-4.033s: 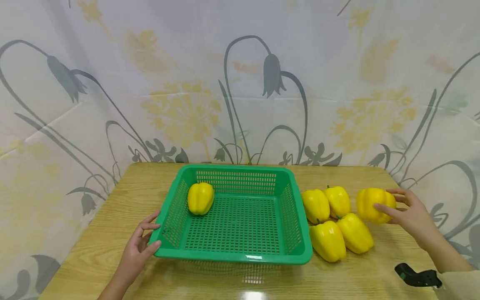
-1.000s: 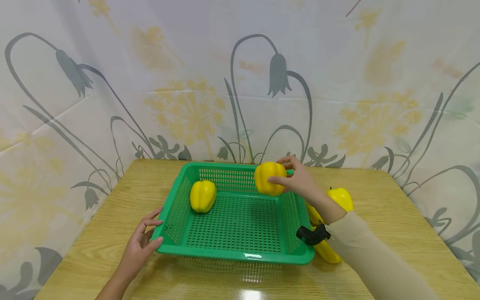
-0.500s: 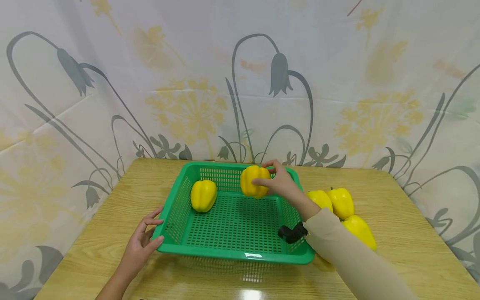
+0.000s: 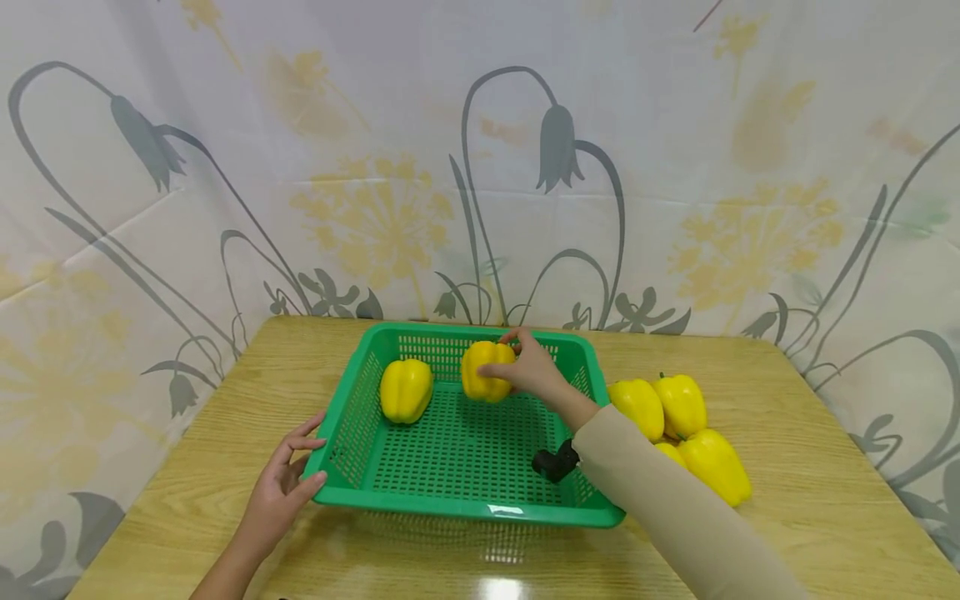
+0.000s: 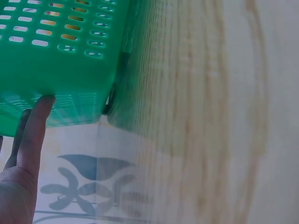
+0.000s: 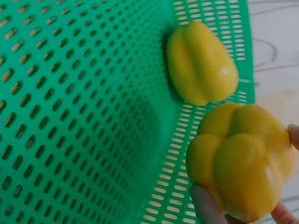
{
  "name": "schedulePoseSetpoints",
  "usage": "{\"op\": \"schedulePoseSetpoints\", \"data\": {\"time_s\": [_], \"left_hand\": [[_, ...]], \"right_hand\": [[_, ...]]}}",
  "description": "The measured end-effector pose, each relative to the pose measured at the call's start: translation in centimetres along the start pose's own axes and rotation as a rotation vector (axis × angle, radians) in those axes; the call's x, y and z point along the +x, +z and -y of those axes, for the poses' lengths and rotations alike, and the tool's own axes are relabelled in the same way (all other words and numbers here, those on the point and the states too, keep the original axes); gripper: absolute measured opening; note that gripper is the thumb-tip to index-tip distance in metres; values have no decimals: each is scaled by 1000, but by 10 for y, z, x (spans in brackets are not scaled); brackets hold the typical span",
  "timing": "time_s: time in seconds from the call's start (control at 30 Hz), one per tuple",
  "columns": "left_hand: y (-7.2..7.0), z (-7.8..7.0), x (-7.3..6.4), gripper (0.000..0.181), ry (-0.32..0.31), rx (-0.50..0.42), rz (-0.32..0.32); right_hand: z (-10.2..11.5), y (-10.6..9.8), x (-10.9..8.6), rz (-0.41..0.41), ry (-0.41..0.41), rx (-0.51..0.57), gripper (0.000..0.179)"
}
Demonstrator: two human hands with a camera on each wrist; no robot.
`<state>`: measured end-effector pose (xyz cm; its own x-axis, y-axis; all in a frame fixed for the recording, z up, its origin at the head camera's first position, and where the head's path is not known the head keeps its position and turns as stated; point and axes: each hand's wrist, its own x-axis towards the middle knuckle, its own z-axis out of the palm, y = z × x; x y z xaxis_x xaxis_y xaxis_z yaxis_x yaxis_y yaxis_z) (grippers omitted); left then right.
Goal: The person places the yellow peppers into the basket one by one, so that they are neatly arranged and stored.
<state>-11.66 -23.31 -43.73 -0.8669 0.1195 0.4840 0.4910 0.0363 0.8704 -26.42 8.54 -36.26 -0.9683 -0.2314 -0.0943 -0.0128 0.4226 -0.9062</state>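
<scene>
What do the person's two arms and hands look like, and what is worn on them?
The right sleeve is long, plain and beige, ending short of the right hand. Beside its end sits a small black device, probably the wrist camera. The left forearm shows no sleeve in view. The left hand, like the right, wears no glove.

Right sleeve (image 4: pixel 667 508) plain beige, long; small curved black device (image 4: pixel 553 462) jutting beside cuff (image 4: pixel 597 437).
</scene>
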Motion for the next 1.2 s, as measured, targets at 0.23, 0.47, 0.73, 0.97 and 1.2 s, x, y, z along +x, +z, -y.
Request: {"op": "schedulePoseSetpoints", "data": {"time_s": [0.23,0.47,0.73,0.97,1.2], "left_hand": [[3,-1,1,29,-8,17,-5],[5,-3,3,28,-6,7,6],[4,-3,3,29,0,-3,10],[3,-2,2,29,2,3,3],[0,-2,-1,29,-5,10,-2]], "right_hand": [[-5,17,6,7,16,-122,54],[-14,27,9,51,18,-213,54],[-13,32,9,149,89,41,58],[-11,31,11,212,86,1,63],[1,19,4,177,58,11,57]]}}
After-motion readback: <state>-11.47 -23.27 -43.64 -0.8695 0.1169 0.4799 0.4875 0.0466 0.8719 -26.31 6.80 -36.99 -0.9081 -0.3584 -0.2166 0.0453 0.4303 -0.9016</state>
